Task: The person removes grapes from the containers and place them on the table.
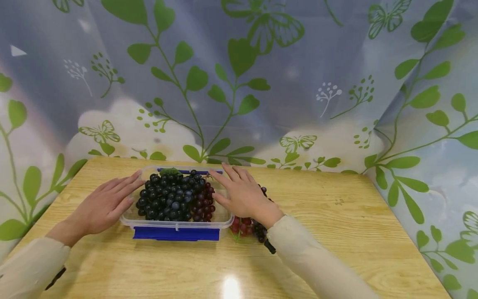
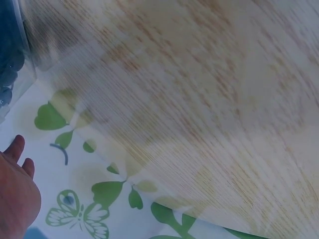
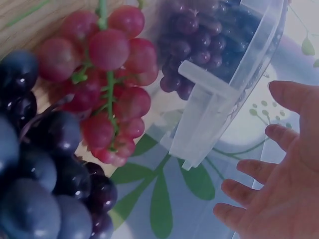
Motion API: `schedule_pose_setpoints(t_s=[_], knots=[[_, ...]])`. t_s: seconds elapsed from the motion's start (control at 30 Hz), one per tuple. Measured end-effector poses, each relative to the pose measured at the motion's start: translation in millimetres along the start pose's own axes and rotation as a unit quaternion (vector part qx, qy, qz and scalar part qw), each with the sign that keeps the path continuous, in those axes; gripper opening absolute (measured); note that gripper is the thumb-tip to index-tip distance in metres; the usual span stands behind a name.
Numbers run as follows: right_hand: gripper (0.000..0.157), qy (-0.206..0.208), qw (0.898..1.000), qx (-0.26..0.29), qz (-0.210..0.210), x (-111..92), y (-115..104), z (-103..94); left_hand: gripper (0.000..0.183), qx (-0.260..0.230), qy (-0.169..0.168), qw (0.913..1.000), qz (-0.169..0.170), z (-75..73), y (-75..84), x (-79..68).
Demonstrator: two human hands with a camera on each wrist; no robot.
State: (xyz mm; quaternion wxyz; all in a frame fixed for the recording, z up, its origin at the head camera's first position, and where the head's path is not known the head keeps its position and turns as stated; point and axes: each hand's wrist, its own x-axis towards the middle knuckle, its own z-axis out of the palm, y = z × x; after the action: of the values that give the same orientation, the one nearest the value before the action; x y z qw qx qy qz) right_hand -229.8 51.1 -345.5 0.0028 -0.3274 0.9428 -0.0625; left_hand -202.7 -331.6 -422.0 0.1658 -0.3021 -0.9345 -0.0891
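A clear plastic box [image 1: 179,225] with blue latches [image 1: 175,234] holds a bunch of black grapes [image 1: 166,197] and, to their right, dark red grapes [image 1: 203,203]. My left hand [image 1: 106,201] is at the box's left side, fingers extended toward the rim. Over the right side reaches my right hand [image 1: 244,193], its fingers spread and nothing held. Whether either hand touches the rim is unclear. Beside the box on the right, partly under my right forearm, lie red grapes [image 3: 109,50] and more black grapes [image 3: 30,209].
The wooden table [image 1: 336,232] extends well to the right of the box. Behind it hangs a curtain [image 1: 209,83] printed with leaves and butterflies, close to the table's back edge. A green leaf [image 1: 171,171] lies at the back of the grapes.
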Motion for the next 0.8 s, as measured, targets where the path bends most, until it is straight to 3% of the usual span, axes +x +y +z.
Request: schedule_pose_setpoints(t_s=[0.37, 0.57, 0.8], knots=[[0.059, -0.003, 1.000, -0.006, -0.020, 9, -13, -0.7, 0.051, -0.004, -0.004, 1.0000, 0.000, -1.4, 0.4, 0.0], [0.061, -0.039, 0.999, -0.010, -0.026, 14, -23, -5.4, 0.051, -0.005, -0.004, 1.0000, 0.001, -3.3, 0.3, 1.9], [0.063, -0.069, 0.995, -0.056, -0.042, 25, -30, -9.6, 0.052, -0.005, -0.005, 1.0000, -0.005, -2.1, 0.7, -0.9]])
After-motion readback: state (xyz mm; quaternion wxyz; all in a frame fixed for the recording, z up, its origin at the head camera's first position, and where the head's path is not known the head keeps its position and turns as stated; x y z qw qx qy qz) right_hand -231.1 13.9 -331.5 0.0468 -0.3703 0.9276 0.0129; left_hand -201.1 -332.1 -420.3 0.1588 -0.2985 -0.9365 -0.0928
